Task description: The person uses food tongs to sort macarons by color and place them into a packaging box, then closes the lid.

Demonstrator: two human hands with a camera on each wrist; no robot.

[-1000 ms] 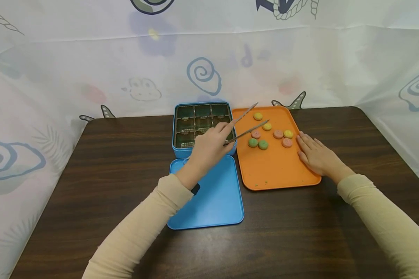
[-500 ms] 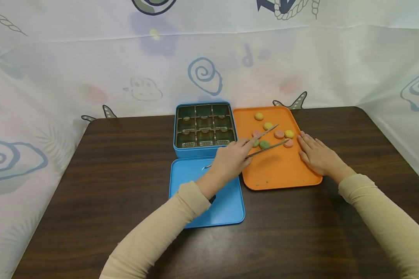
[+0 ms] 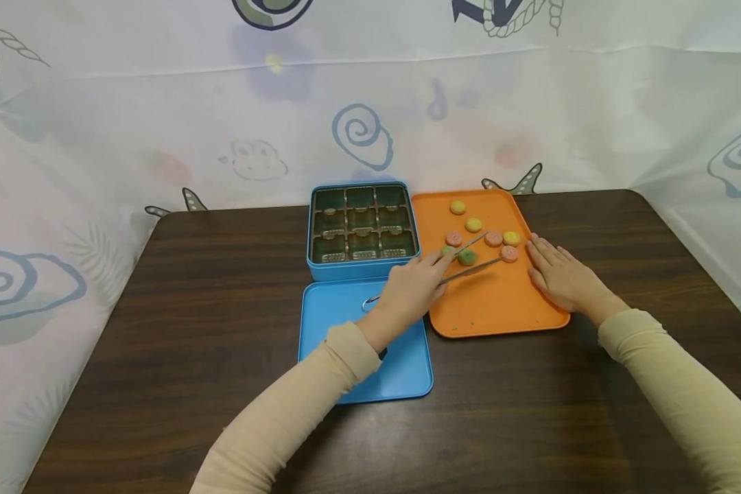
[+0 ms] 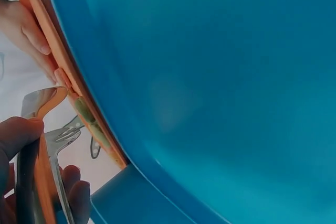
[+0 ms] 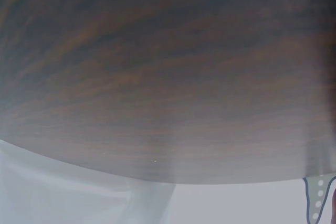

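My left hand (image 3: 407, 291) grips a pair of metal tongs (image 3: 472, 269), whose arms stand apart over the orange tray (image 3: 494, 305). One tong end looks spoon-like and the other is slotted (image 4: 64, 136) in the left wrist view. A green cookie (image 3: 466, 257) lies between the arms in the head view, and the lower tip is by a pink cookie (image 3: 509, 254). Another green cookie (image 3: 447, 252) is partly hidden by my fingers. Flat on the tray's right edge rests my right hand (image 3: 558, 274), fingers straight. The right wrist view shows mostly tabletop.
Left of the tray stands a blue box (image 3: 361, 270) with a dark divided insert (image 3: 362, 218). In front of it lies a blue lid-like tray (image 3: 401, 370), partly under my left forearm. Yellow cookies (image 3: 473, 224) and more pink ones (image 3: 453, 239) sit farther back.
My left hand has moved right and toward me, from beside the blue box to over the orange tray. The tong tips have come down among the cookies. My right hand has stayed put.
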